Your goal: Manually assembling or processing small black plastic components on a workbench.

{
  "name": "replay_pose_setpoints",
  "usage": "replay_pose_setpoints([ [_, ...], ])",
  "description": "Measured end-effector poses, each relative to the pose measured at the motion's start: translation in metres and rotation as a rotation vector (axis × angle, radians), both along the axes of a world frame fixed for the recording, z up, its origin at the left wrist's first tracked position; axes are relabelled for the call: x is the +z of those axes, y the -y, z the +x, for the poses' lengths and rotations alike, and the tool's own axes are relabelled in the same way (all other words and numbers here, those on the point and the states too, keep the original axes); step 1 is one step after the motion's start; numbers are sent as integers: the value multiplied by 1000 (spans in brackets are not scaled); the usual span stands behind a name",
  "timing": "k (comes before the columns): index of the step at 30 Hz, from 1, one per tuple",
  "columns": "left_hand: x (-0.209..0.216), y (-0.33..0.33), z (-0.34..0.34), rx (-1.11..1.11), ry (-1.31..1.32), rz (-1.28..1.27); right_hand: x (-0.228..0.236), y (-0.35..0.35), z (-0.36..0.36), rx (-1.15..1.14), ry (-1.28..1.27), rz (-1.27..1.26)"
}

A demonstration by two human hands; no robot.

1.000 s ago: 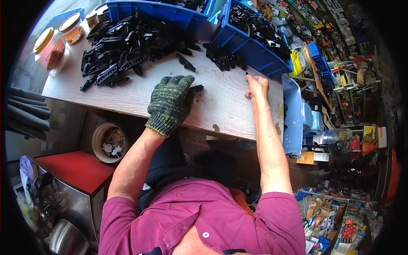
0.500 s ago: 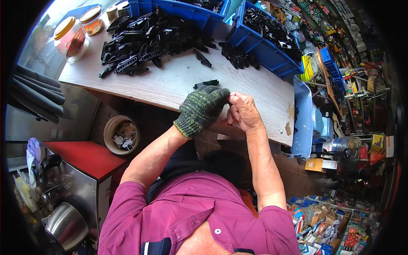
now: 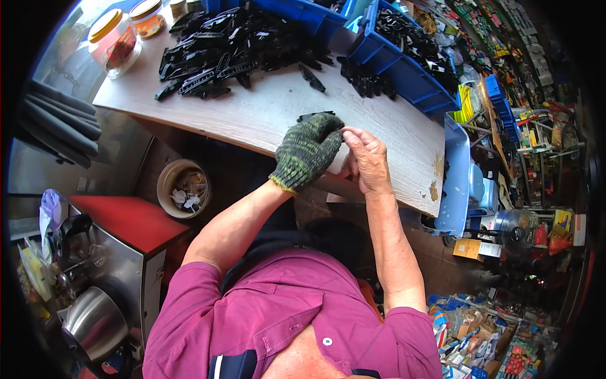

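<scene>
My left hand (image 3: pixel 307 153) wears a dark green and black knit glove with a yellow cuff edge. Its fingers are curled closed over the front edge of the white table (image 3: pixel 252 117). Bare, my right hand (image 3: pixel 368 159) has its thumb and index finger pinched together right at the glove's fingertips. Whatever lies between the two hands is too small or hidden to make out. Just beyond the glove a black plastic part (image 3: pixel 315 115) lies on the table, partly covered by the glove. Another single black part (image 3: pixel 312 78) lies farther back.
A big pile of black parts (image 3: pixel 233 54) covers the back left, beside lidded jars (image 3: pixel 117 47). Blue crates (image 3: pixel 404 66) of parts stand at the back right. Below left are a waste bucket (image 3: pixel 167 196) and a red-topped cabinet (image 3: pixel 123 227). Crowded shelves line the right.
The whole view has shifted slightly, moving the table up and right in the picture. My gloved hand now covers more of the nearest black part. Both hands stay close together.
</scene>
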State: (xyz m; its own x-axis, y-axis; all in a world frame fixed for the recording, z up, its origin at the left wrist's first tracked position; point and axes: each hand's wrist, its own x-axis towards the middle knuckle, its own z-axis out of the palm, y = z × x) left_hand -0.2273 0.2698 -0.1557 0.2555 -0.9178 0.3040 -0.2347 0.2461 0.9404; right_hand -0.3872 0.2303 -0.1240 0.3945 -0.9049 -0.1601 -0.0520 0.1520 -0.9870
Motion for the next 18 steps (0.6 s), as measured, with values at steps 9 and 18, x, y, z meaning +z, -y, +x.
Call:
replay_pose_setpoints([
  [9,7,-3,-7,188,162,-117,1,-6,0,-146,-72,-72],
  [18,2,12,16,269,867,-44,-2,-7,6,-305,110,-22],
])
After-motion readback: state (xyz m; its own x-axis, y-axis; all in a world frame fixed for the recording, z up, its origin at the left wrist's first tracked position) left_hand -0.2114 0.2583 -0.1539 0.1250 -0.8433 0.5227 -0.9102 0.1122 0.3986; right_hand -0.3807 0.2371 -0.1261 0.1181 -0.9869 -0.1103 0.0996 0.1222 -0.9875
